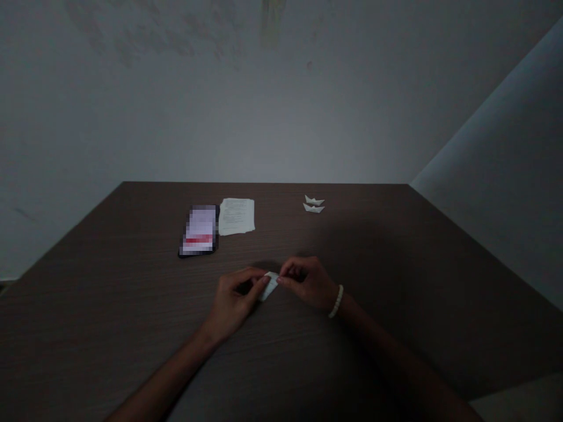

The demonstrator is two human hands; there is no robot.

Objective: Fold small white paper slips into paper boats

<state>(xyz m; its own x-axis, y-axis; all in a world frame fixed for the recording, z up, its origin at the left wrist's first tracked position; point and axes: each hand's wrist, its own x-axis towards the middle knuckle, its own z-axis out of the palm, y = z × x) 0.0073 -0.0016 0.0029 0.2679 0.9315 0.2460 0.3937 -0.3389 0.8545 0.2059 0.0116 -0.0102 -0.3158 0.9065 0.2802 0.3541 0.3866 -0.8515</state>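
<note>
A small folded piece of white paper (269,286) is held just above the dark brown table (109,305), near its middle. My left hand (235,299) pinches its left side with thumb and fingers closed. My right hand (308,281), with a white bead bracelet on the wrist, pinches the paper's right end. Both hands meet over the paper and hide part of it.
A phone (199,230) with a lit screen lies beyond my hands, with a stack of white paper sheets (236,215) to its right. Two small folded paper boats (314,204) sit near the table's far edge. Pale walls stand behind and at right.
</note>
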